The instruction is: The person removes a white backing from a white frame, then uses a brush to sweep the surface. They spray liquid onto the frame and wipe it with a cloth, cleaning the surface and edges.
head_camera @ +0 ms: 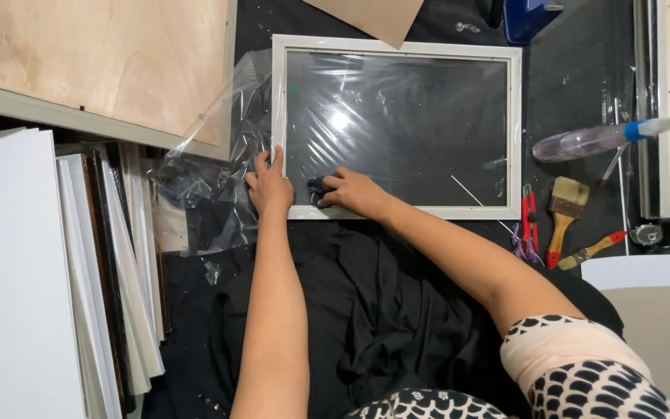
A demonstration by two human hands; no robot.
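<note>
Frame (397,124), white-edged with dark glass, lies flat on the dark floor (583,93), its near left corner by the person. Left hand (269,186) is spread flat across that corner, pressing down, apparently to stop the frame sliding. Right hand (354,192) is curled around a small dark cloth (316,188) pressed to the glass just inside the near edge. Crumpled plastic wrap (219,171) lies off the left edge. Spray bottle (606,138), brush (564,209) and pliers (530,217) sit right of the frame, within reach.

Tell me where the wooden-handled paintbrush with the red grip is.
In the head view, the wooden-handled paintbrush lies right of the white picture frame, between red-handled pliers and a small screwdriver.
</note>
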